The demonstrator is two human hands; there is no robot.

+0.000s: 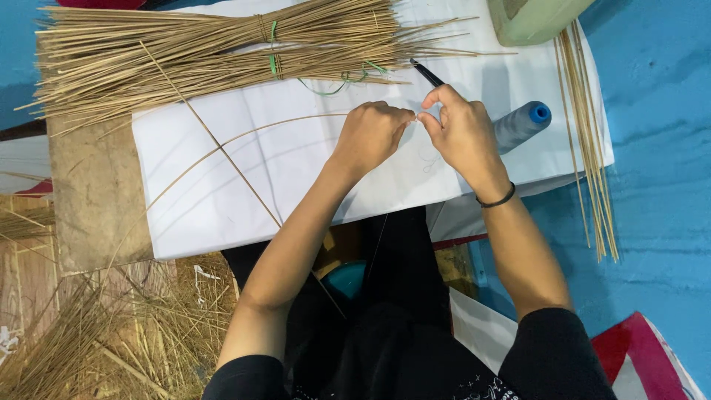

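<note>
Head view: both hands [415, 133] pinching curved thin stick [244, 137] (long axis leftward).

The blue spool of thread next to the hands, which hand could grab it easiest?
Probably the right hand. The blue spool of thread lies just beyond it on the white sheet, almost touching. The left hand would have to cross over the right.

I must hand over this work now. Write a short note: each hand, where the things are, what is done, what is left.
Left hand: closed, pinching the end of a bent thin stick.
Right hand: fingers meet the left at that end; a dark tool lies behind it.
Grey thread spool beside the right hand; tied stick bundle on the white sheet; loose sticks at right.
Done: stick bent.
Left: whether it is tied cannot be told.
</note>
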